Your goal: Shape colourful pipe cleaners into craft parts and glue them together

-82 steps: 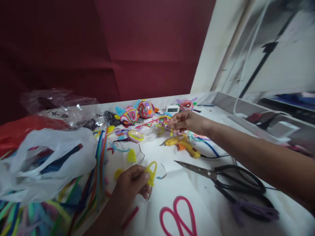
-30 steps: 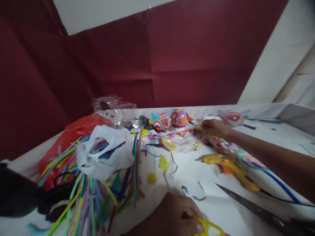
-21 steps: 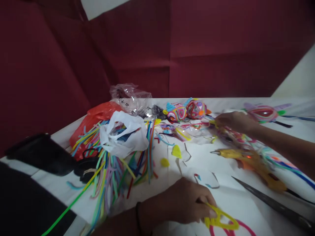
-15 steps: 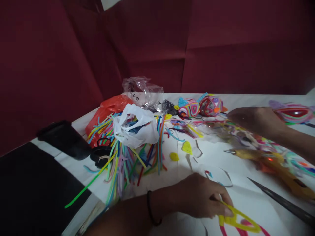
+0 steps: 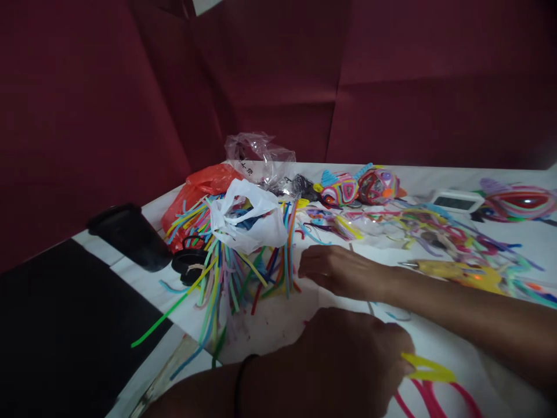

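My left hand (image 5: 365,360) is in front at the bottom, fingers closed on a flat yellow looped craft piece (image 5: 429,367). Pink curved strips (image 5: 435,400) show just below that piece; I cannot tell whether they are joined to it. My right hand (image 5: 335,270) reaches in from the right over the white paper. Its fingers point left and bend down together, and what lies under them is hidden. A bundle of coloured fuzzy craft strips (image 5: 221,278) lies left of it, partly under a white plastic bag (image 5: 248,217).
A yellow glue gun (image 5: 456,271) lies behind my right forearm. At the back sit two colourful fish-shaped crafts (image 5: 339,188), a white device with a screen (image 5: 456,200) and another striped craft (image 5: 522,200). A black cup (image 5: 130,235) and red bag (image 5: 204,188) are on the left.
My right hand has moved left and nearer from the back right, uncovering the white device and covering the spot where two small yellow pieces lay. My left hand still holds the yellow piece.
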`<state>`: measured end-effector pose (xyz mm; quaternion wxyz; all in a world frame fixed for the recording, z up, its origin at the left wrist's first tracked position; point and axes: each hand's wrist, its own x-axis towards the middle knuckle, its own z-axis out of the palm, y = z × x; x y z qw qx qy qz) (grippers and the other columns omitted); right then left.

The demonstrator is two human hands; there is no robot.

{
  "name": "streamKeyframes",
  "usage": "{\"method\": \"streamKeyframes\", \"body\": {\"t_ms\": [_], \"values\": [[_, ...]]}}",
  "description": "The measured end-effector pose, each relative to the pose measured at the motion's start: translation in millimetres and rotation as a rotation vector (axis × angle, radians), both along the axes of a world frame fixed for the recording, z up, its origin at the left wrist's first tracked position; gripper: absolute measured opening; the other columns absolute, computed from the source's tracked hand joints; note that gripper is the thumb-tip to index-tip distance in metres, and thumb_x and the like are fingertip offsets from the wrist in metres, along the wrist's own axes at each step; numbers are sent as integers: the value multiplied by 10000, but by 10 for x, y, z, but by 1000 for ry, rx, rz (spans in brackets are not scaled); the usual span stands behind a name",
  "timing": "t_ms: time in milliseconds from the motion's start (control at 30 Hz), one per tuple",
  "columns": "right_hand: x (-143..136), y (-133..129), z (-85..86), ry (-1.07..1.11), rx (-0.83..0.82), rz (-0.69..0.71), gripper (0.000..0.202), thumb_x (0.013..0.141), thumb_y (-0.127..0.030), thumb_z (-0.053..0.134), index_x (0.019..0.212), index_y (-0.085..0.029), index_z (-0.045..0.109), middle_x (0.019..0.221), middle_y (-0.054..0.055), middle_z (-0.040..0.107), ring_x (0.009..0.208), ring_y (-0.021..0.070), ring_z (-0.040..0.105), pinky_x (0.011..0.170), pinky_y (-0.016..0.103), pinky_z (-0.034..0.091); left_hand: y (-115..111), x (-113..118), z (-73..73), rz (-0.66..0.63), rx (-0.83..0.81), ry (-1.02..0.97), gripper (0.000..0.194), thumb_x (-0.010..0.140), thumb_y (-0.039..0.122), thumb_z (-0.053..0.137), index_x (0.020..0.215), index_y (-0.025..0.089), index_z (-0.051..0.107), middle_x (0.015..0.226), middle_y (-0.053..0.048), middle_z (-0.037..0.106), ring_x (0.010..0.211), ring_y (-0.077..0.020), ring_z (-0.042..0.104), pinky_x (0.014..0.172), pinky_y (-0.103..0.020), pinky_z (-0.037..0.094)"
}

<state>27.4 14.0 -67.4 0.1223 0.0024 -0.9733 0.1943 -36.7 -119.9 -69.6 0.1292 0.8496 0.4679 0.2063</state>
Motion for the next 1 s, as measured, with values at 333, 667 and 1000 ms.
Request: {"method": "streamKeyframes", "body": {"t_ms": [333,667,1000], "values": [[-371,-218,-289,-108,399,48,84,810,-173,559,815,-153,640,894,83,631,893,221,549,764,340,394,-470,-199,-451,314,441,181,90,802,126,509,767,207,497,551,36,524,430,-137,503,397,-302,258],[-442,-261,-343,-218,375,-97,184,859,-123,442,843,-134,625,849,106,653,832,217,579,735,339,376,-745,-340,-613,472,304,126,209,914,190,377,804,230,551,581,33,622,491,-121,609,481,-222,420],[-216,-51,121,-66,-186,-198,87,736,-125,539,719,-161,617,782,36,641,714,147,560,665,260,423,-701,-479,-597,566,354,-105,260,932,291,368,810,223,588,639,18,651,567,-124,623,538,-216,453]]}}
